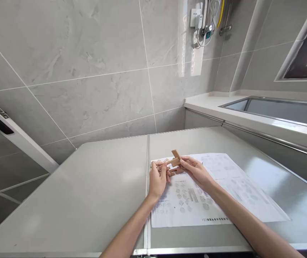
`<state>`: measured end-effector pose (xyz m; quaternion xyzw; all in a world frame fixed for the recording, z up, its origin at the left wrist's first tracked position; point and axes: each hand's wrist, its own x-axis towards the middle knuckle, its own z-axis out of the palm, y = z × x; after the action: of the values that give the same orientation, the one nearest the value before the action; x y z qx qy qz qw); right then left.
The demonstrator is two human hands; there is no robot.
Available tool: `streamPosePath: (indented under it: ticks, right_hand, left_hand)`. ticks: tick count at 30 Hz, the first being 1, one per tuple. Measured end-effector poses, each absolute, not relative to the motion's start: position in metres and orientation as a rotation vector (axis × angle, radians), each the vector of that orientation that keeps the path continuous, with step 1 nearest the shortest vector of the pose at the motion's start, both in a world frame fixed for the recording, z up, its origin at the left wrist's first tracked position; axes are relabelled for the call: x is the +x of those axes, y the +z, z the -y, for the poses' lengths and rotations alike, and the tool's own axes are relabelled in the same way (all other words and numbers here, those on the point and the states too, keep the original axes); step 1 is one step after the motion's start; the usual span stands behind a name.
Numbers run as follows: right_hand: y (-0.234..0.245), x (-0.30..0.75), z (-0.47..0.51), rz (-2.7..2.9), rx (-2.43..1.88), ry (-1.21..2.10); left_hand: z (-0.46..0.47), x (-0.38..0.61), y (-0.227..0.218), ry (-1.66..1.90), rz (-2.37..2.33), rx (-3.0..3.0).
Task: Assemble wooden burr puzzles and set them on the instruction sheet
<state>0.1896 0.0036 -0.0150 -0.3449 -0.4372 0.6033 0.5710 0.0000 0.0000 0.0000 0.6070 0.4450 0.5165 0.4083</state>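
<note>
A small wooden puzzle point(174, 162) of interlocked brown bars is held just above a printed sheet point(212, 193) lying on the grey table point(89, 193). My left hand point(157, 179) is closed on the puzzle's left end, thumb and fingers pinching a bar. My right hand point(195, 171) is closed on its right side, fingers wrapped round the bars. One bar sticks up and back from between the hands. Both forearms reach in from the bottom edge.
The sheet shows small grey diagrams and spreads to the right. A seam point(147, 186) divides the table into two leaves. A counter with a steel sink point(282, 109) stands at the right. Tiled walls rise behind; a wall socket with cables point(200, 21) hangs above.
</note>
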Motion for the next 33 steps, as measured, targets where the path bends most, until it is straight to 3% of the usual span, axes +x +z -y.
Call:
streamPosePath:
  ticks: [33]
  right_hand:
    - [-0.01,0.181,0.006,1.286,-0.955,1.086]
  left_hand:
    - [0.006,0.001,0.004,1.352,-1.138,1.508]
